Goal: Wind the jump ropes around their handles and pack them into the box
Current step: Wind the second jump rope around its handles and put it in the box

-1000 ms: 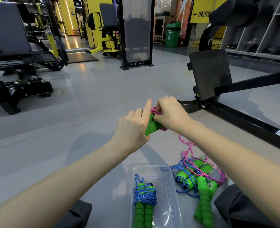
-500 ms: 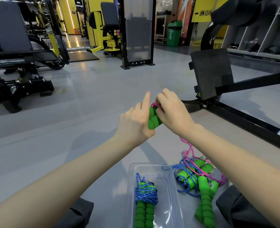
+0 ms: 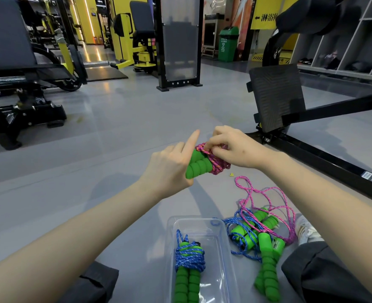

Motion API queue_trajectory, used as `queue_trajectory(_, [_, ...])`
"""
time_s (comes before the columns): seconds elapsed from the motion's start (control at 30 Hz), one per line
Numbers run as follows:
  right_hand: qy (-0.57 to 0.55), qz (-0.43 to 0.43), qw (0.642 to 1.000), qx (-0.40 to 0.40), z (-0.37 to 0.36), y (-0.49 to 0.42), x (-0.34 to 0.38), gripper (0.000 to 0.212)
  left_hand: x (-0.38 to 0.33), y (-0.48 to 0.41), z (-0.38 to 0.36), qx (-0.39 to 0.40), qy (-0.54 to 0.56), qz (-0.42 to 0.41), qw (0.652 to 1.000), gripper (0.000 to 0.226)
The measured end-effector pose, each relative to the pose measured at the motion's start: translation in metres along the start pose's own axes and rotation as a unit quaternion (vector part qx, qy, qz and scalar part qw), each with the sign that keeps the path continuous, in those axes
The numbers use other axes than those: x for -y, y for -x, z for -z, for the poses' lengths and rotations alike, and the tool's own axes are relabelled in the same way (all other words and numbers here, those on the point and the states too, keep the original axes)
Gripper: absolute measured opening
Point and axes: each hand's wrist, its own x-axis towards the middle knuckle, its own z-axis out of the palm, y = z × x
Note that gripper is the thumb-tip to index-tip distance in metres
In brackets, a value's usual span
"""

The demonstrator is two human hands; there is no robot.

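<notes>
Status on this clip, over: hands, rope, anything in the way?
Left hand grips pink jump rope by its handles; right hand pinches its wraps. One blue rope in box. Tangled ropes beside box, not blocking.

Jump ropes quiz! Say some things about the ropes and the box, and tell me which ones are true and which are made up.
The clear box holds one wound-up blue rope. True.
The rope being held is blue. False: it is a pink rope.
Loose tangled ropes lie on the floor beside the box. True.
The left hand is empty. False: it grips the green handles; the right hand pinches the pink rope.
</notes>
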Motion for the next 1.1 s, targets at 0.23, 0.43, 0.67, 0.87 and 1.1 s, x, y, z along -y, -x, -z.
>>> queue_trajectory(0.23, [-0.031,-0.041,0.998,0.019,0.003,-0.004,0.001,0.018,0.000,0.001,-0.001,0.008,-0.048,-0.034,0.998,0.099])
queue_trajectory(0.43, [-0.037,-0.042,0.998,0.041,0.001,-0.006,0.001,0.009,-0.001,0.004,-0.002,0.012,-0.051,-0.040,0.998,0.100])
queue_trajectory(0.67, [-0.028,-0.043,0.999,-0.016,-0.012,-0.009,0.008,0.010,0.001,0.003,-0.003,-0.029,-0.072,-0.048,0.996,0.097])
queue_trajectory(0.87, [0.006,-0.041,0.999,-0.013,-0.019,-0.008,0.010,0.018,-0.003,0.010,-0.008,-0.021,-0.040,-0.026,0.999,0.103])
queue_trajectory(1.1, [0.065,-0.010,0.998,0.017,-0.020,-0.006,0.008,0.009,0.003,0.009,-0.014,-0.027,-0.038,-0.028,0.999,0.087])
